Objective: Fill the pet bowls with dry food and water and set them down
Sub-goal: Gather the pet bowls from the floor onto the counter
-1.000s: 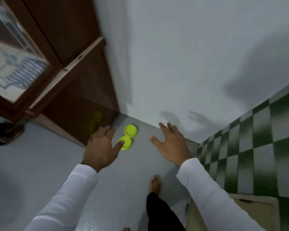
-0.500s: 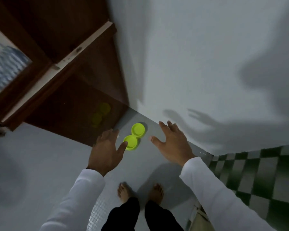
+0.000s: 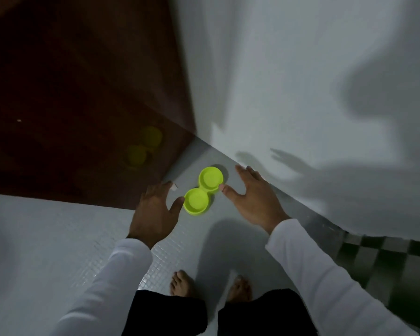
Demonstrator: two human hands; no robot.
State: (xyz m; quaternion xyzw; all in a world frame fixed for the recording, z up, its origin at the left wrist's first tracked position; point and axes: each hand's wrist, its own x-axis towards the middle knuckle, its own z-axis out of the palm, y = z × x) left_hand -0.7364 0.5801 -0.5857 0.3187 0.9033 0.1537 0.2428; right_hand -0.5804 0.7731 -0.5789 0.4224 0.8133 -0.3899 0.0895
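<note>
My left hand [image 3: 155, 209] and right hand [image 3: 255, 200], both spread and empty, flank the green double pet bowl [image 3: 203, 191] on the floor [image 3: 58, 238]; its long axis runs diagonally toward the wall [image 3: 289, 81], thumbs equally near.

Green double bowl [image 3: 203, 190] on tiled floor [image 3: 46, 238]

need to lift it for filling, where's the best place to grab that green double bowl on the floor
Take the green double bowl at its two long sides near the narrow waist, one hand per side. The left hand and right hand are already open on either side of it. It lies flat in the corner between the cabinet and wall, so coming down from above looks easiest.
</note>
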